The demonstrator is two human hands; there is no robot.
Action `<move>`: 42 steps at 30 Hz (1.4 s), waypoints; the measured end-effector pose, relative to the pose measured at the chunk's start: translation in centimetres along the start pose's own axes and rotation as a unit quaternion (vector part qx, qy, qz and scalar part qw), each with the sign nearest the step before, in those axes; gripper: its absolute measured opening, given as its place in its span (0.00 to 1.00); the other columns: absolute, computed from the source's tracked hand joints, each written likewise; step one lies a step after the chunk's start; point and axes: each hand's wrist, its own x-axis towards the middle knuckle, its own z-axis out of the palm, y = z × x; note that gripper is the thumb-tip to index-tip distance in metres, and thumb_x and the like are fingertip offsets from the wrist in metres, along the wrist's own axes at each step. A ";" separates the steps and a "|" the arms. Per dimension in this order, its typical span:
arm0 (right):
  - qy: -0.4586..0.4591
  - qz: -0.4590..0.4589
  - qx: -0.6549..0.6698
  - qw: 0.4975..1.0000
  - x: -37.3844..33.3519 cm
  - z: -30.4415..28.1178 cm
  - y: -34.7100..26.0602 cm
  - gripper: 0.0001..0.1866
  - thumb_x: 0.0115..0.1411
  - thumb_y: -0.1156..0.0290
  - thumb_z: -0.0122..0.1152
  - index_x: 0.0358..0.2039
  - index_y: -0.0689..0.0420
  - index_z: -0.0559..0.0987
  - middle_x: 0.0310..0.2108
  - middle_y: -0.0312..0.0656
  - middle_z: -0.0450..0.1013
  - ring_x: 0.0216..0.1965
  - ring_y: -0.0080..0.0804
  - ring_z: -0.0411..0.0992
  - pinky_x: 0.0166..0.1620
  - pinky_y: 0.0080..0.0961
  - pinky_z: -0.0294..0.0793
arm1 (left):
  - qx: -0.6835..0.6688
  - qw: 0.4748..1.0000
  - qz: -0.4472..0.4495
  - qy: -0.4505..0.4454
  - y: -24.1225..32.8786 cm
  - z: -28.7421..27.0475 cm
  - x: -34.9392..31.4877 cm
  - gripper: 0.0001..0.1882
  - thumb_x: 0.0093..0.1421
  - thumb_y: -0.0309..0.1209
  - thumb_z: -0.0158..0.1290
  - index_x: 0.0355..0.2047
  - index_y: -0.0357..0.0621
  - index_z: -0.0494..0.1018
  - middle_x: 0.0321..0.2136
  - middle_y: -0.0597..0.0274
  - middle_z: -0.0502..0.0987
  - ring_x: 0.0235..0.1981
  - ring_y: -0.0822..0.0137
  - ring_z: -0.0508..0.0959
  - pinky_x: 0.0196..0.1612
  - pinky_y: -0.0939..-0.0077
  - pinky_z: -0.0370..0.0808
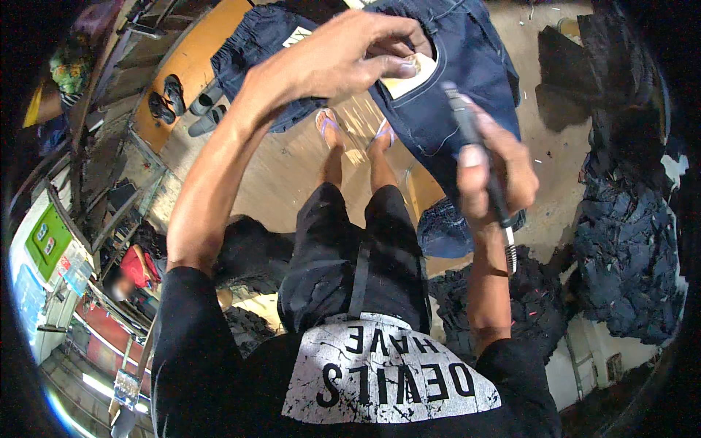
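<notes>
In front of me are dark navy trousers point(475, 62) with a curved, stitched pocket opening. My left hand point(372, 55) reaches over that opening, its thumb and fingers closed on a cream cloth piece point(403, 82) showing inside the curve. A loose pale thread hangs on the navy cloth below. My right hand point(500, 164), slightly blurred, grips a slim black pen-shaped tool point(491, 179). The tool's grey tip points up toward the trousers, close to the pocket; a ribbed metal end sticks out below the hand.
Another navy garment point(252, 51) with a gathered waist lies at the far left. Sandals point(174, 95) sit on an orange-brown board. Heaps of dark cloth point(628, 248) fill the right side, and a folded navy garment point(443, 230) lies nearer. A person in red point(135, 264) is at the left.
</notes>
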 end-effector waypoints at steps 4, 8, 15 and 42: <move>-0.004 -0.051 0.041 0.998 -0.1 3.9 0.2 0.11 0.57 0.77 0.66 0.39 0.69 0.84 0.33 0.58 0.84 0.42 0.56 0.87 0.49 0.48 0.88 | -0.007 0.999 -0.010 -0.045 0.0 -1.3 0.5 0.14 0.66 0.25 0.62 0.51 0.35 0.82 0.41 0.53 0.87 0.40 0.68 0.83 0.44 0.69 0.80; -0.003 -0.088 0.015 0.996 -0.9 4.5 1.1 0.11 0.56 0.78 0.66 0.41 0.68 0.85 0.33 0.55 0.84 0.45 0.55 0.86 0.51 0.50 0.87 | -0.087 0.995 -0.031 -0.036 -0.5 -1.3 0.3 0.15 0.66 0.24 0.62 0.52 0.36 0.83 0.45 0.50 0.87 0.44 0.64 0.85 0.48 0.68 0.82; -0.024 -0.079 -0.006 0.997 -1.1 4.6 1.0 0.12 0.57 0.79 0.65 0.42 0.67 0.85 0.35 0.54 0.85 0.47 0.56 0.86 0.58 0.56 0.82 | -0.078 0.997 0.013 -0.019 -1.4 -1.0 0.1 0.16 0.66 0.23 0.62 0.53 0.36 0.83 0.47 0.49 0.87 0.47 0.58 0.86 0.53 0.62 0.83; -0.040 -0.074 -0.001 0.996 -1.0 5.0 1.1 0.14 0.55 0.81 0.61 0.41 0.67 0.85 0.36 0.54 0.85 0.48 0.55 0.85 0.61 0.58 0.79 | -0.040 0.999 -0.005 -0.022 -1.7 -0.9 0.1 0.14 0.65 0.24 0.62 0.51 0.38 0.84 0.45 0.51 0.87 0.44 0.62 0.85 0.51 0.63 0.81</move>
